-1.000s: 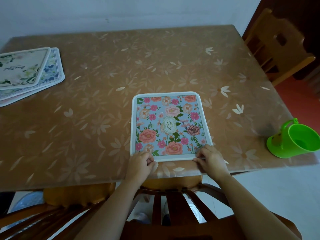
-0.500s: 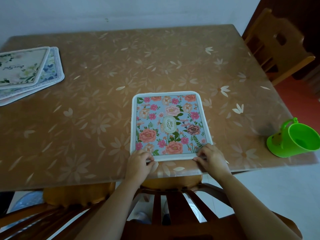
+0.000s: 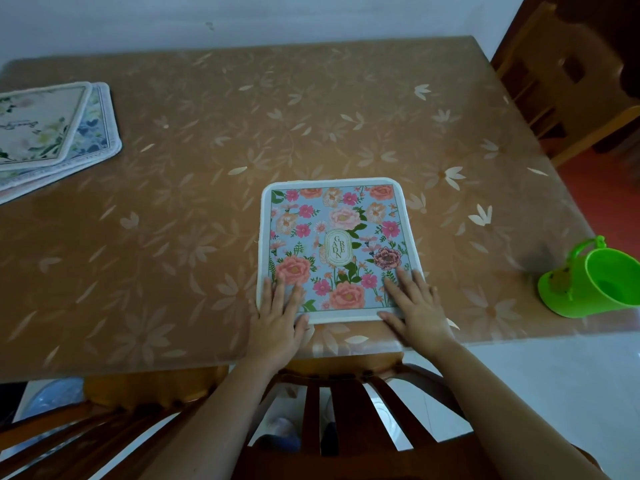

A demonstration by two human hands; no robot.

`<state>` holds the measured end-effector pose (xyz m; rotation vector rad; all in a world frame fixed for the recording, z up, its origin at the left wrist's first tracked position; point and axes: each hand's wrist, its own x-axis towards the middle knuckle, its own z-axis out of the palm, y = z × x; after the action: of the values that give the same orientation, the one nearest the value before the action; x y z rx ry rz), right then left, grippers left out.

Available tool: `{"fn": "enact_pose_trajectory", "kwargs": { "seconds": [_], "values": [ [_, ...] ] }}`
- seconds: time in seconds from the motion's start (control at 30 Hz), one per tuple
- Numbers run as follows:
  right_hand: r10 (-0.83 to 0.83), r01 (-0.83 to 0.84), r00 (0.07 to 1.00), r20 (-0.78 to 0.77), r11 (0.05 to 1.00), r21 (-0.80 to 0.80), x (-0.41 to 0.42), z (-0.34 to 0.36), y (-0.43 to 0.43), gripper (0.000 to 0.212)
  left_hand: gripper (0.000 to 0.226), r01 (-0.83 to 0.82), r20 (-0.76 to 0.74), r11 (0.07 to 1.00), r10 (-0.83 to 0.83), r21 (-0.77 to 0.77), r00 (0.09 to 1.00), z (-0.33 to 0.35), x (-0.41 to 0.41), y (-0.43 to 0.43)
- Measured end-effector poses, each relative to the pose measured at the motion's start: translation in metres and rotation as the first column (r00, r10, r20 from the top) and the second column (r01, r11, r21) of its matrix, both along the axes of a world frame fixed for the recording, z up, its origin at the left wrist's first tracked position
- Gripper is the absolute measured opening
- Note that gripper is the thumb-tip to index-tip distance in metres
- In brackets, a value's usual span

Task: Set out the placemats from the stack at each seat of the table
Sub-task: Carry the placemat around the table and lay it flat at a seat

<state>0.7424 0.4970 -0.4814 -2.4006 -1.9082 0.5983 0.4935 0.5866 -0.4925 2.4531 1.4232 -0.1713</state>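
Here, a wooden table (image 3: 207, 237) under a clear cover printed with pale flowers filled most of the view. A dark wooden chair (image 3: 346, 410) stood tucked in at its near edge, with the slatted back directly below the person's arms. A lighter chair (image 3: 571, 109) stood at the far right corner.

The stack of placemats (image 3: 52, 133) lay at the left side of the table, well apart from the hands and partly cut off by the frame edge. A cream mat with green leaves was on top, a blue-flowered one showed beneath it, and more edges showed under that.

One floral placemat (image 3: 339, 220), blue with pink and peach blooms and a white border, lay flat on the table in front of the near chair. Its near edge sat just inside the table's edge.

A green plastic cup (image 3: 595, 282) with a handle sat near the table's right front corner, apart from the mat.

The left hand (image 3: 277, 317) rested flat on the mat's near left corner. Its fingers were straight and spread, grasping nothing. The right hand (image 3: 415, 306) lay the same way on the near right corner, fingers extended on the print and thumb along the white border.
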Motion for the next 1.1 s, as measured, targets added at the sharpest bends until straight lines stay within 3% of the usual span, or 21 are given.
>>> {"fn": "enact_pose_trajectory", "kwargs": {
  "seconds": [0.2, 0.6, 1.1],
  "values": [
    [0.077, -0.07, 0.987, 0.144, 0.996, -0.055, -0.02, -0.005, 0.018, 0.068, 0.059, 0.033, -0.062, 0.998, -0.03, 0.055, 0.998, -0.005, 0.017, 0.004],
    [0.136, -0.145, 0.987, 0.085, 0.984, 0.107, -0.009, -0.013, 0.088, 0.069, 0.056, 0.046, 0.001, 0.991, -0.047, 0.122, 0.999, -0.01, 0.056, 0.064],
    [0.078, -0.098, 0.988, 0.132, 0.984, 0.15, 0.032, -0.024, 0.198, 0.073, 0.054, -0.009, 0.072, 0.991, -0.001, 0.136, 0.997, -0.014, 0.104, 0.17]
  ]
}}
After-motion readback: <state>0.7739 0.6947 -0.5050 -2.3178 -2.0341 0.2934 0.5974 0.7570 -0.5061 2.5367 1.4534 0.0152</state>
